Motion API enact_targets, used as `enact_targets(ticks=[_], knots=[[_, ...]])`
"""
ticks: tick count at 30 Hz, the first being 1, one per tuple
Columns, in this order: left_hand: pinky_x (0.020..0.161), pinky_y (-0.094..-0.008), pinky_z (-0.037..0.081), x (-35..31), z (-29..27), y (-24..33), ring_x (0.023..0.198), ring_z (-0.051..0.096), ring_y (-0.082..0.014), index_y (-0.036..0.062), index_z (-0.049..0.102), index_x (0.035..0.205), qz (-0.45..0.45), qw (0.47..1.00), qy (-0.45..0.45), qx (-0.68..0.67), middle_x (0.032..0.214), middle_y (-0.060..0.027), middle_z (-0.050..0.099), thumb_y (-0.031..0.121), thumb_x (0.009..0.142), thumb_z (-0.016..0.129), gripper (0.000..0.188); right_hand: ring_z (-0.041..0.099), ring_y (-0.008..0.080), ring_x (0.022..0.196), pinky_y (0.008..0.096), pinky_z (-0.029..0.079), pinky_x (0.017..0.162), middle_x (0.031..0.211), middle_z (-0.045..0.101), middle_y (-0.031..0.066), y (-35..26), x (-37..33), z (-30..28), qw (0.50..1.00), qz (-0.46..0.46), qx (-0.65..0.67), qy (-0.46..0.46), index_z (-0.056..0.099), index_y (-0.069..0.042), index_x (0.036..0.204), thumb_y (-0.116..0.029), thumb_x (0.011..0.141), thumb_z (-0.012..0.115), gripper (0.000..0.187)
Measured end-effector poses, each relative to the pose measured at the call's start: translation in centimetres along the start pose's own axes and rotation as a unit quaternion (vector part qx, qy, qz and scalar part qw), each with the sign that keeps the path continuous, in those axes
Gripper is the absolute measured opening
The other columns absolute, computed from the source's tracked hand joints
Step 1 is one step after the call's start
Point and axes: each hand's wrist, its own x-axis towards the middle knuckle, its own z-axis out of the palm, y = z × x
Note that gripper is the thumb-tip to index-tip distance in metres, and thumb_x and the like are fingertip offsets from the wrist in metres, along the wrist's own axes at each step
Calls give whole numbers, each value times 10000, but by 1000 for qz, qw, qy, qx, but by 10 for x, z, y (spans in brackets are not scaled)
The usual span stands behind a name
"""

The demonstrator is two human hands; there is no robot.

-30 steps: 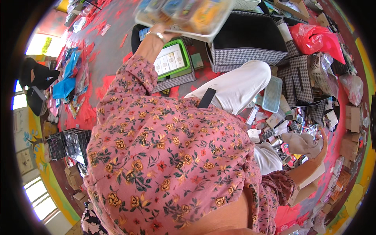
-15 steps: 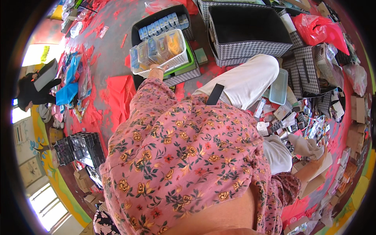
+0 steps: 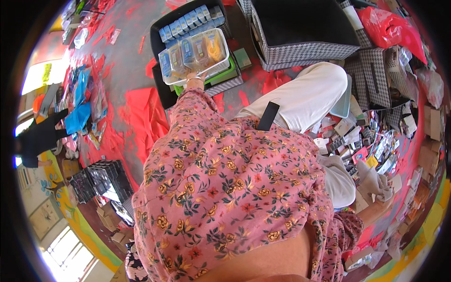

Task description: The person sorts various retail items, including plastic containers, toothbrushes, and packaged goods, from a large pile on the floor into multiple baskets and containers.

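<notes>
My left hand [image 3: 195, 80] is closed on the near rim of a white plastic basket [image 3: 217, 70], its fingers partly hidden. The basket holds several clear-lidded packs [image 3: 188, 51] with blue, dark and yellow contents. It rests over a green tray [image 3: 226, 75] at a black-lined houndstooth storage box [image 3: 155, 42]. A row of small blue-and-white boxes [image 3: 190, 19] stands in that box, behind the basket. Far to the right, my right hand [image 3: 386, 201] is closed on a grey-beige cloth [image 3: 372, 181] beside a heap of small packaged goods [image 3: 371, 145].
A large black-lined houndstooth box [image 3: 305, 51] stands ahead, with a red plastic bag [image 3: 390, 30] to its right. A light-blue basket [image 3: 342, 101] lies beside my knee. Dark crates [image 3: 105, 181] stand at left. A person in black [image 3: 40, 138] is at the far left.
The white basket has tilted, so its packs face me more squarely, with my left hand still on its rim. My right hand and the cloth have shifted slightly. The person in black has moved.
</notes>
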Motion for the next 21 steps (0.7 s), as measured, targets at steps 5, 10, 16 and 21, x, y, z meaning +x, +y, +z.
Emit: enact_targets(ticks=[5,10,16,21], knots=[[861,-534,384,15,-2,-5,1031,472,-360,17,423,1132,-18,1000,14,-13,1118,-179,461,141,868,362,297,576,185,747,376,498,708,842,572,73,8,9,-17,1000,11,12,11,538,-32,1008,-263,844,508,285],[849,-524,398,18,0,-7,1009,486,-361,2,437,1107,-27,999,22,-15,1086,-182,481,130,866,357,284,577,190,752,383,497,716,840,573,74,13,10,-29,999,16,23,17,538,-32,999,-262,845,507,279],[834,-511,414,27,1,-14,982,503,-363,-17,454,1077,-42,999,20,-21,1047,-185,505,116,863,350,272,579,197,758,392,496,725,838,575,76,17,12,-42,999,10,43,20,539,-31,989,-260,845,505,272],[822,-501,428,39,-14,-17,960,518,-365,-32,468,1051,-65,996,22,-48,1014,-187,524,105,861,345,265,579,240,767,424,485,743,840,581,90,17,18,-24,997,-12,69,-45,520,-26,966,-250,843,503,256]])
